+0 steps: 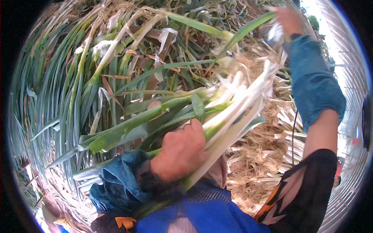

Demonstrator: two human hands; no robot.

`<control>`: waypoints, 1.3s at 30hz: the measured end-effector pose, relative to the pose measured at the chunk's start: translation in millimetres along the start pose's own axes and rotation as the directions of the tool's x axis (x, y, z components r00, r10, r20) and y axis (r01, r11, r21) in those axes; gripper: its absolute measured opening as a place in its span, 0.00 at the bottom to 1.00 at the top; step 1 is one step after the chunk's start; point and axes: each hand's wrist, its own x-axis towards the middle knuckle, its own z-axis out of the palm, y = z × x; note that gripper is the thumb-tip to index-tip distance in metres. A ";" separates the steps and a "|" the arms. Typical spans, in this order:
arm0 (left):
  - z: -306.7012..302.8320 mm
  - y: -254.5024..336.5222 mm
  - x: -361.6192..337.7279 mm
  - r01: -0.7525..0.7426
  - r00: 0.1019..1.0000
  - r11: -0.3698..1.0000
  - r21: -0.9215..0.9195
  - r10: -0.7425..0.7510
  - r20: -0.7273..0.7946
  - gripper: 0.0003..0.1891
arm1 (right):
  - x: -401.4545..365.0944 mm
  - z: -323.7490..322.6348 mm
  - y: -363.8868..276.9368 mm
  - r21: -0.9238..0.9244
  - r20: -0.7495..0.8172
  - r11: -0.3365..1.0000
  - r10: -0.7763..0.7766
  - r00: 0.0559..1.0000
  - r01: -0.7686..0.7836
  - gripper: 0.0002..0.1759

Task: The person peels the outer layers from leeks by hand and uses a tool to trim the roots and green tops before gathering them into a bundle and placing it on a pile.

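Observation:
My left hand (180,151) is wrapped around a bunch of green onions (243,106). Their white stalks and roots point up to the right, while the green tops trail to the lower left. At the upper right, my right hand (289,21) is raised away from the bunch and smeared by motion. A long green leaf (250,27) runs up to its fingers, which appear closed on the leaf's end. Teal sleeve covers (314,81) are on both forearms.
Untrimmed green onions (50,85) are heaped along the left. Loose peelings and dry leaves (194,42) lie at the back. Below right are rows of white-stalked onions (293,149) with brown roots (256,155). A thin dark cord (294,136) hangs beside my right arm.

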 end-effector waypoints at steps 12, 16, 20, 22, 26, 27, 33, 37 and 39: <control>-0.8 2.0 1.9 -0.049 0.997 0.998 -0.035 0.051 0.060 0.23 | -212.6 -4.8 -159.3 0.567 0.789 0.792 -0.601 0.127 0.227 0.23; 1.2 -0.1 -1.2 -0.168 0.983 0.985 -0.024 0.166 -0.080 0.19 | -225.2 -12.2 -160.9 0.519 0.662 0.698 -0.694 0.285 0.494 0.15; 0.8 -1.3 -1.9 -0.147 0.989 0.988 -0.052 0.145 -0.037 0.21 | -227.4 -5.1 -152.3 0.246 0.358 0.394 -0.886 0.294 0.886 0.06; 2.4 -1.6 -0.8 -0.158 0.986 0.986 -0.061 0.154 -0.069 0.22 | -192.0 1.5 -140.0 0.051 0.311 0.383 -0.883 0.350 0.922 0.07; -0.1 -2.4 -0.8 -0.160 0.987 0.983 -0.089 0.160 -0.010 0.24 | 5.8 -6.9 -34.3 -0.271 0.189 0.783 -0.527 0.829 0.560 0.18; -1.4 -1.6 0.0 -0.149 0.989 0.986 -0.077 0.150 0.009 0.24 | 20.0 -45.9 -40.2 -0.183 -0.062 0.789 -0.605 0.794 0.587 0.10; -0.9 -1.6 3.4 -0.139 0.990 0.985 -0.098 0.140 0.004 0.24 | -56.9 -4.2 -119.1 -0.316 0.317 0.436 -0.789 0.527 0.843 0.39; 7.9 -11.9 -5.2 -0.286 0.953 0.942 -0.176 0.260 -0.156 0.23 | -161.1 85.4 -159.5 0.349 0.794 0.582 -0.600 0.099 0.734 0.43; 15.3 -16.6 -3.2 -0.334 0.936 0.922 -0.194 0.300 -0.185 0.24 | -178.6 90.7 -172.2 0.604 0.744 0.586 -0.657 -0.119 0.540 0.36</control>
